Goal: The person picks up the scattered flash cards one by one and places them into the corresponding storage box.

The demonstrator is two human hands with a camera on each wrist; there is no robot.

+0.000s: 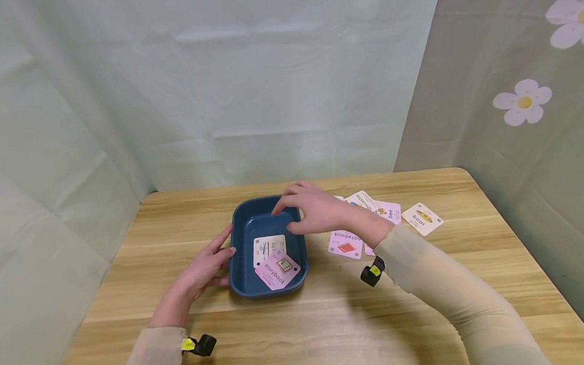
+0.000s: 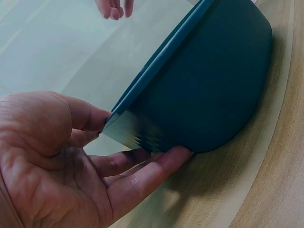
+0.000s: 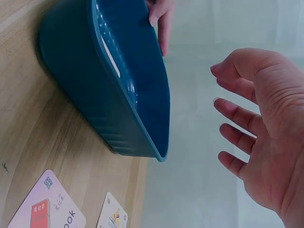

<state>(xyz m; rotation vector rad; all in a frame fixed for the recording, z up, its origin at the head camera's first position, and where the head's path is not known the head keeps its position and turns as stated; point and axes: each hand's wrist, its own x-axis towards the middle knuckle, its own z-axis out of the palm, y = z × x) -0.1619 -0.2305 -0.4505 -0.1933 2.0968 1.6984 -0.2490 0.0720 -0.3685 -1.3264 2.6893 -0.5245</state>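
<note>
A dark blue plastic bin (image 1: 270, 292) stands on the table, with a storybook card (image 1: 278, 270) overlapping a white card (image 1: 261, 248) on its floor. My left hand (image 1: 208, 269) holds the bin's left side, thumb at the rim and fingers along the outer wall (image 2: 204, 80). Over the bin's far right corner hovers my right hand (image 1: 319, 208), its fingers loosely bent and spread with nothing between them. In the right wrist view, that hand (image 3: 266, 128) is apart from the bin's rim.
Right of the bin lie loose picture cards: a notebook card (image 1: 346, 245), a spaceship card (image 1: 361, 201), a bee card (image 1: 389, 212) and a boat card (image 1: 423, 219). My right forearm (image 1: 430, 274) passes close by them. A hanging cloth (image 1: 275, 93) backs the table.
</note>
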